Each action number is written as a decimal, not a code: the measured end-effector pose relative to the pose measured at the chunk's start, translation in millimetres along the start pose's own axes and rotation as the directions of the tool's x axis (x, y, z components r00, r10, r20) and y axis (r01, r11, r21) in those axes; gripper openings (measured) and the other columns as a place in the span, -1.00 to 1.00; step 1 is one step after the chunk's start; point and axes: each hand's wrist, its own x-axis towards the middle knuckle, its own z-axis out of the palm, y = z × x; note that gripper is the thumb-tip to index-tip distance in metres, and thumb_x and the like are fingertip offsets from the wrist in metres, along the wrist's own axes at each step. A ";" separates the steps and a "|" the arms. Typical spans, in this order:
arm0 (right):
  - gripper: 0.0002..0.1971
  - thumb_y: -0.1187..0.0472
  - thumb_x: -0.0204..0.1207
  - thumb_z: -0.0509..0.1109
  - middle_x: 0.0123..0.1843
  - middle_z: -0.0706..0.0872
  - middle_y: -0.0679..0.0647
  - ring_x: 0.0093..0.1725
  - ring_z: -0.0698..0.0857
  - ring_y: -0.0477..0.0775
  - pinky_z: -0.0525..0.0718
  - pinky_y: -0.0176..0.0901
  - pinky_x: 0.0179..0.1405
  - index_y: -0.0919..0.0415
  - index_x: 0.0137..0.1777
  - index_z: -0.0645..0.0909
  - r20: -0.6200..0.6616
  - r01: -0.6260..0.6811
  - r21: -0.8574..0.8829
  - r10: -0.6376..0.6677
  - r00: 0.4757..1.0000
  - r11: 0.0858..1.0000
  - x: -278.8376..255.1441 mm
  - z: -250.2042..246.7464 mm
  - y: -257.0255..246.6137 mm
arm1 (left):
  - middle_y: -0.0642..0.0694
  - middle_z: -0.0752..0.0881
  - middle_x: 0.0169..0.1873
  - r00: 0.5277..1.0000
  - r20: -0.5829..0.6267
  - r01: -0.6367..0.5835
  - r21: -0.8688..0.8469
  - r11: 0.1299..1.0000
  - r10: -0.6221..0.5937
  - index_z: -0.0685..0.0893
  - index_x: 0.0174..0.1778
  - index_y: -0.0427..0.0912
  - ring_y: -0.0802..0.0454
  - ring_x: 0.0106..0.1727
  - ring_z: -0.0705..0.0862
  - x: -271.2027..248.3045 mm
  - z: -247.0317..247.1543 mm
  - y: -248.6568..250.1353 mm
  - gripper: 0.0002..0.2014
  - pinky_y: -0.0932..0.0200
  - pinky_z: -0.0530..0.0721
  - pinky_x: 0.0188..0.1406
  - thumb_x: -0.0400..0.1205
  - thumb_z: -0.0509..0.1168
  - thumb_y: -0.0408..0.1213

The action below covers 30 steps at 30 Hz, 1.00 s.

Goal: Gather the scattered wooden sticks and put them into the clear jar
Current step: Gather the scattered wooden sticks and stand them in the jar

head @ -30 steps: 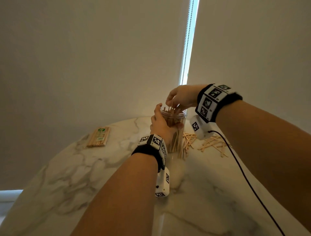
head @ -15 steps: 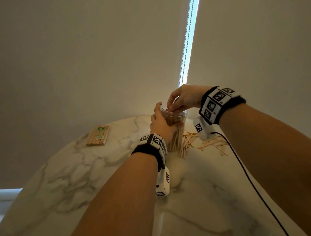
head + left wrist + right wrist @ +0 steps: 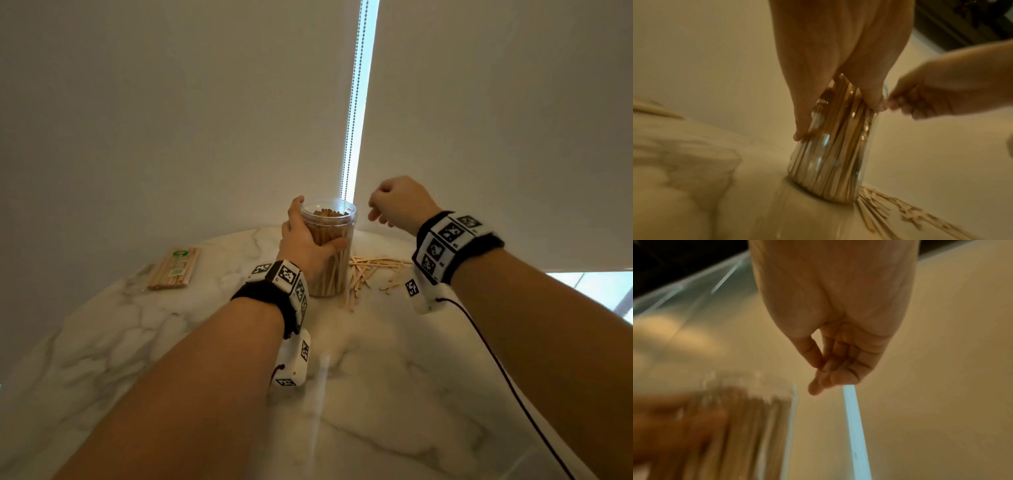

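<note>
packet: flat bundle of thin wooden skewers in clear wrap with green labels [image 3: 174, 269], far left on the table, well apart from the jar; looks unopened, likely not part of the scatter.
table: round white marble-look tabletop with grey veins [image 3: 394, 394]; carries everything.
left hand: left hand [image 3: 303, 245] wraps the jar, thumb up at the rim, fingers curled round the far side; judged as a brace so the jar stands upright and does not tip when sticks drop in.
jar: clear round plastic jar, lid off [image 3: 330, 251], upright on the table, packed nearly to the mouth with upright flat wooden sticks [image 3: 835, 146]; stick tops sit just below the rim.
loose pile: scattered flat pale wooden sticks [image 3: 371, 270] lie on the table, just beside the jar base on its right, some crossing, fanning out to the right.
right hand: right hand [image 3: 399, 204] is in the air right of the jar mouth, apart from it; fingers loosely curled downward, thumb near fingertips, nothing visible between them in the wrist view [image 3: 830, 363].
step: judged between loads; jar already near full, pile not yet cleared.
next: right hand probably needs to drop to the pile; room in the jar looks tight.
</note>
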 end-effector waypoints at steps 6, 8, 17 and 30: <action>-0.55 -0.09 0.74 0.20 0.48 0.62 0.08 0.45 0.57 0.12 0.47 -0.02 0.42 0.02 0.55 0.54 0.432 0.089 -0.486 0.150 0.889 0.870 -2.0 58.1 32.2 | -0.17 0.33 0.57 1.000 0.000 -0.013 -0.012 1.000 0.013 -0.03 0.70 0.16 -0.14 0.56 0.40 4.3 1.5 -3.5 0.16 -0.23 0.43 0.55 0.35 0.66 -0.08; -0.51 -0.12 0.76 0.15 0.59 0.50 0.06 0.56 0.46 0.12 0.36 0.03 0.54 -0.06 0.64 0.40 0.532 0.126 -0.481 0.174 0.829 0.868 -0.4 68.3 29.7 | -0.16 0.34 0.58 1.000 -0.011 -0.011 -0.008 1.000 0.011 -0.03 0.71 0.13 -0.12 0.57 0.39 6.5 1.8 -7.3 0.16 -0.20 0.41 0.57 0.35 0.65 -0.04; -0.51 -0.06 0.59 0.43 0.41 0.55 0.06 0.31 0.60 0.14 0.59 -0.04 0.25 -0.11 0.52 0.55 0.530 0.185 -0.505 0.134 0.837 0.843 -43.6 56.8 43.8 | -0.09 0.71 0.23 0.993 0.010 0.112 0.246 0.963 -0.118 0.52 0.41 -0.16 -0.09 0.24 0.70 -9.5 1.0 2.6 0.21 -0.11 0.72 0.24 -0.05 0.42 0.59; -0.74 0.10 0.73 0.25 0.10 0.77 0.11 0.01 0.77 0.10 0.80 -0.07 0.01 0.22 0.15 0.72 0.379 -0.003 -0.363 0.151 0.913 0.932 -80.3 -9.6 38.4 | -0.07 0.61 -0.28 0.907 0.212 0.088 0.750 0.656 -0.364 0.66 0.17 -0.28 -0.02 -0.19 0.64 -64.0 28.9 32.4 -0.46 0.17 0.61 -0.24 0.62 0.33 0.19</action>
